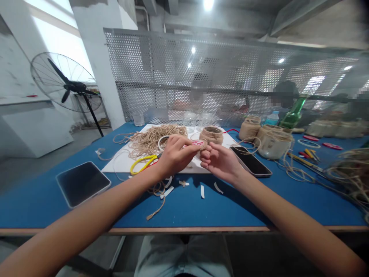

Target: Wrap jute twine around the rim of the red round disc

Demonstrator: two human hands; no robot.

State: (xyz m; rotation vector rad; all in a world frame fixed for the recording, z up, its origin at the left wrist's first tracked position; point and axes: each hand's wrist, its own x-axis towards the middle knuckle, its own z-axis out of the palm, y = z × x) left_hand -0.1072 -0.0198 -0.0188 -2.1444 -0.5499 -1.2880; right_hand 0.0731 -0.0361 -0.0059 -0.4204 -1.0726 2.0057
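My left hand [176, 154] and my right hand [218, 161] meet above the white board [121, 161], both pinched on a small round red lid [198, 143] whose rim is wrapped in jute twine. Just behind it stands a jar wrapped in twine [211, 134]. A loose heap of jute twine [152, 138] lies on the board to the left. Yellow-handled scissors [142, 162] lie beneath my left wrist.
A dark tablet [82, 182] lies at the left on the blue table [184, 207], a phone [250, 161] at the right. Several twine-wrapped jars [269, 140], a green bottle [294, 112] and red lids [331, 146] stand at the back right. Behind a perforated metal screen [173, 73] sit other people. A fan [65, 82] stands far left.
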